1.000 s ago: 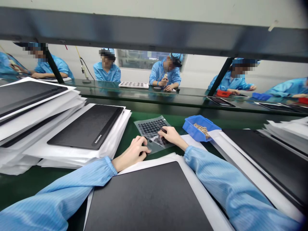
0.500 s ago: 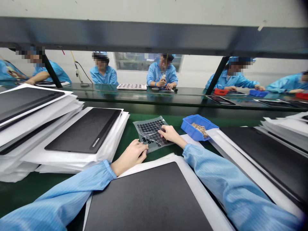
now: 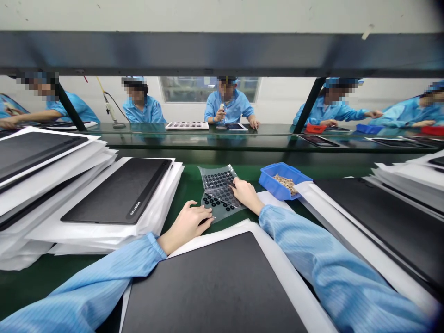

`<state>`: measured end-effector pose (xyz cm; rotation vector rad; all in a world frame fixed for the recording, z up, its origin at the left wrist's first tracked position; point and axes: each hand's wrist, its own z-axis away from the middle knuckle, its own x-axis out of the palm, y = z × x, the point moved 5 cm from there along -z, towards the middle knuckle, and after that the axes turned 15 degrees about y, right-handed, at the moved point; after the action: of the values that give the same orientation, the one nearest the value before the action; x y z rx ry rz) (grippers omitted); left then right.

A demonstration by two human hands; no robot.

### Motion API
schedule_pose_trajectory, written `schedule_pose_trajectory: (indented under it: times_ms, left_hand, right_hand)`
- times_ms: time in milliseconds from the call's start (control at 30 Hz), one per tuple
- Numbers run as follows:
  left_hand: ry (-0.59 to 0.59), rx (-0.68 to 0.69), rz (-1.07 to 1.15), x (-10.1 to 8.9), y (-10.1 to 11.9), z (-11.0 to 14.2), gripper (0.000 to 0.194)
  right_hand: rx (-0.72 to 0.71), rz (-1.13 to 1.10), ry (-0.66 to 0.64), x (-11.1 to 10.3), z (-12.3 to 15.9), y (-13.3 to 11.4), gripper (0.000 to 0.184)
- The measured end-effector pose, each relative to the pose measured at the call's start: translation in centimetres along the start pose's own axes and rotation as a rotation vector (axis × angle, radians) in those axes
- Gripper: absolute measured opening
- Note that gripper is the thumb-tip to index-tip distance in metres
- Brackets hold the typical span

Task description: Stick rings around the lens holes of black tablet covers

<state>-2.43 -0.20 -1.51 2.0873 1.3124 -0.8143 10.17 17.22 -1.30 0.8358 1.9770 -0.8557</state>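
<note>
On the green bench: a clear plastic sheet lies flat between the two hands, and it carries many black round pads in rows.
handling: I judge the sheet very light, thin and soft, maybe slippery and easy to curl. The small pads seem easy to lose, so the better hold is on a bare edge or corner.
right hand: it lies on the sheet, with fingers closed together near a small dark thing. I cannot tell if it grips this.
left hand: it is loosely curved and half open, just beside the sheet's lower corner, and holds nothing that I can see.
around: a blue plastic bin with small tan parts stands near the right hand. Black flat panels on white sheets lie on both sides.
</note>
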Motion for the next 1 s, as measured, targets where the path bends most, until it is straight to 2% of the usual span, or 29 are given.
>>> schedule_pose_trajectory:
  times_ms: [133, 333, 533, 733, 1000]
  left_hand:
    - [-0.007, -0.033, -0.019, -0.2, -0.1, -0.1, 0.013]
    - [0.042, -0.115, -0.129, -0.4, -0.4, -0.3, 0.032]
    - [0.046, -0.206, -0.207, 0.1, -0.9, 0.3, 0.038]
    - [0.029, -0.232, -0.222, 0.0, -1.1, 0.0, 0.039]
    - [0.054, -0.212, -0.284, 0.0, -1.7, -1.6, 0.014]
  right_hand:
    - [-0.036, -0.021, -0.049, 0.0, -1.0, 0.2, 0.029]
    - [-0.131, -0.095, -0.099, 0.0, -2.4, -1.1, 0.028]
    - [-0.07, -0.015, -0.037, 0.9, -1.0, -1.9, 0.028]
    - [-0.043, 0.039, -0.016, 1.0, -0.7, -2.1, 0.029]
    - [-0.053, 0.058, -0.003, 0.2, -0.7, -2.4, 0.03]
